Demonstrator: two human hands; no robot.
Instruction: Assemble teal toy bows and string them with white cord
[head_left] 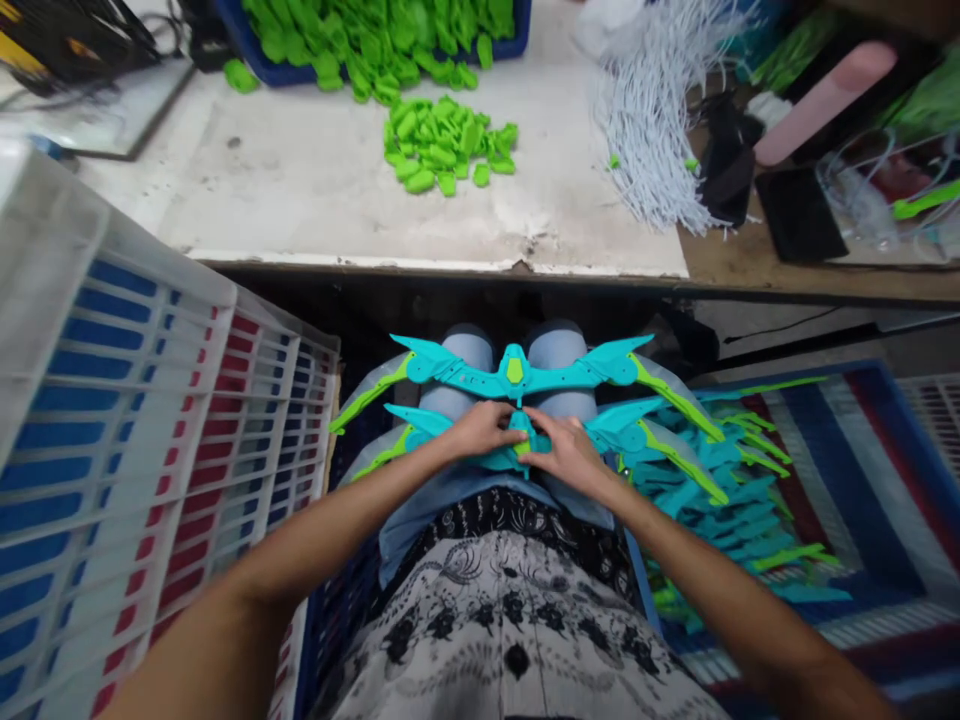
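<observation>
Fingertips of the left hand [480, 430] and the right hand [570, 455] meet at the middle of the near bow [626, 432]. Both hands are closed on its teal grip, with a small green piece [523, 447] showing between the thumbs. This toy lies across the person's lap, and its teal limbs with green tips reach out to either side of the hands.

Just beyond it, the far bow [514, 372] rests on the knees. It has the same shape and colours, lies parallel to the near one, and neither hand touches it.

By the right arm, a blue crate [892, 420] on the floor holds a loose pile of bows [712, 480], teal with green tips. The nearest of them lies right by the held toy's right limb.

On the left stands a white slatted crate [45, 260]. Rows of blue and red packs [112, 400] show through its slats, but any print on them is too blurred to read.

Past the knees is a worn white table [300, 180]. At its far edge, a blue bin [247, 45] is heaped with bright green plastic parts [375, 40], and some spill over the rim. A smaller heap of green parts [442, 145] lies loose on the tabletop, just in front of the bin.

To the right of that heap is a bundle of pale cords [652, 130]. Further right are a pink cylinder [825, 100] and a black phone [799, 215]. No writing can be read on either.
</observation>
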